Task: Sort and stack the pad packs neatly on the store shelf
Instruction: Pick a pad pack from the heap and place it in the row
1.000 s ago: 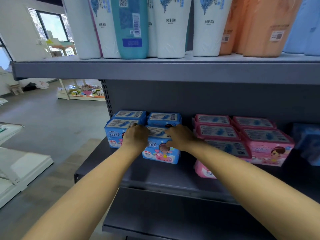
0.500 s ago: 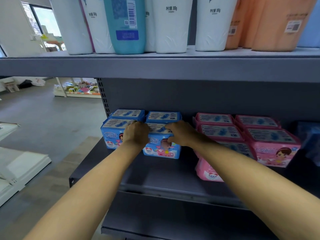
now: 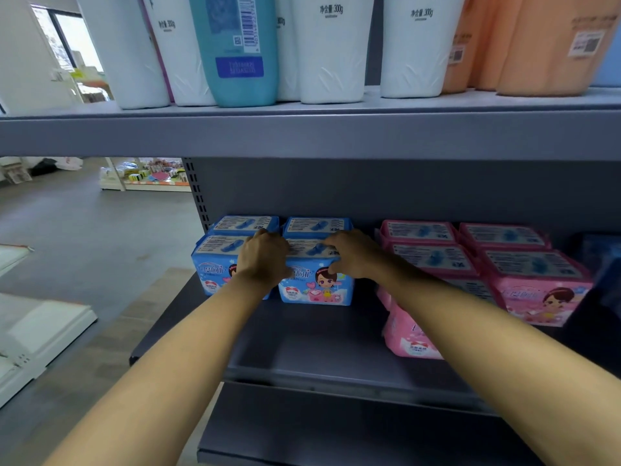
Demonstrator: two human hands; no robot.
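Observation:
Several blue pad packs stand at the left of the grey shelf. My left hand and my right hand grip the two sides of the front blue pad pack, fingers curled over its top. A second front blue pack stands just left of it, and two more blue packs sit behind. Pink pad packs fill the right half in rows. One pink pack stands forward of the others, partly hidden by my right forearm.
The upper shelf overhangs close above, carrying tall white, teal and orange bottles. Dark blue packs sit at the far right. A lower shelf juts out below. The aisle floor and white fixtures lie to the left.
Both hands have pushed the front blue pack back toward the rear packs, closing the gap. The camera has moved closer to the shelf.

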